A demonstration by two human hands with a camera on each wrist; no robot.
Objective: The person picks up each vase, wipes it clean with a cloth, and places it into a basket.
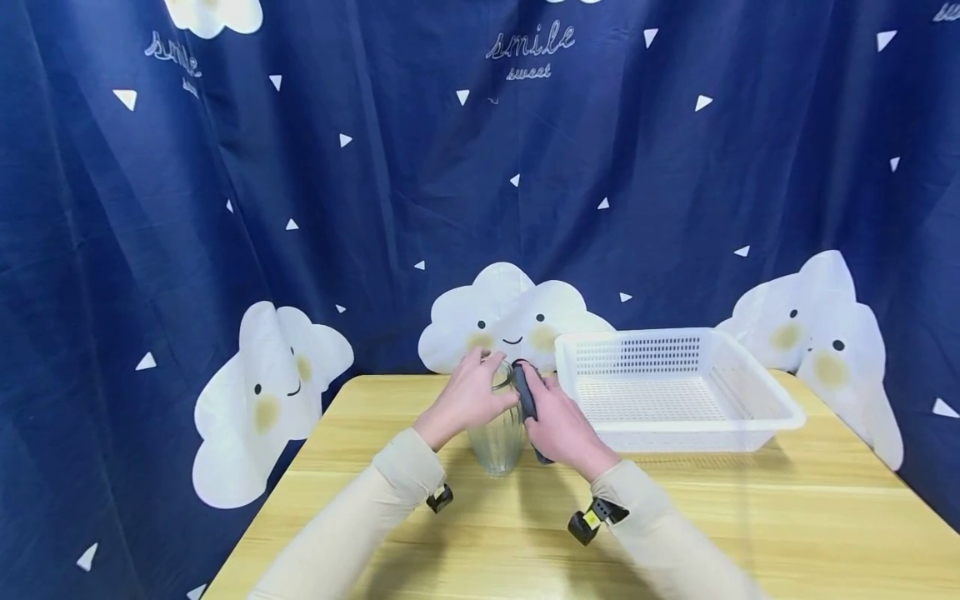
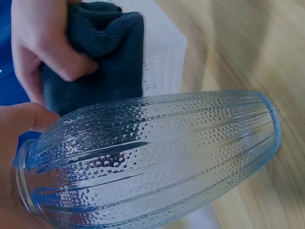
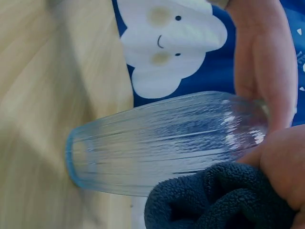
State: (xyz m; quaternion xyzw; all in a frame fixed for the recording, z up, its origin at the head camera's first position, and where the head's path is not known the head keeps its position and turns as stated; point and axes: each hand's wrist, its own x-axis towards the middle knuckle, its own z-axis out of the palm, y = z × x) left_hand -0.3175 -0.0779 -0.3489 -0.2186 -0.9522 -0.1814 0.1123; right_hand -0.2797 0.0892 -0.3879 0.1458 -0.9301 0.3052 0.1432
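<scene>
A clear ribbed glass vase (image 1: 497, 446) with a dimpled surface is upright over the wooden table. My left hand (image 1: 468, 398) grips it by the neck, near the rim, with the fingers curled round the glass. A folded dark grey towel (image 2: 107, 76) is in my right hand (image 1: 561, 421), pinched between thumb and fingers. In the right wrist view the towel (image 3: 217, 200) lies against or just beside the upper side of the vase (image 3: 167, 143). Whether the vase's base touches the table is hard to tell.
A white perforated plastic basket (image 1: 675, 439) stands on the table (image 1: 825, 517) just right of my right hand. Behind the table hangs a dark blue curtain (image 1: 420, 183) with white clouds and triangles.
</scene>
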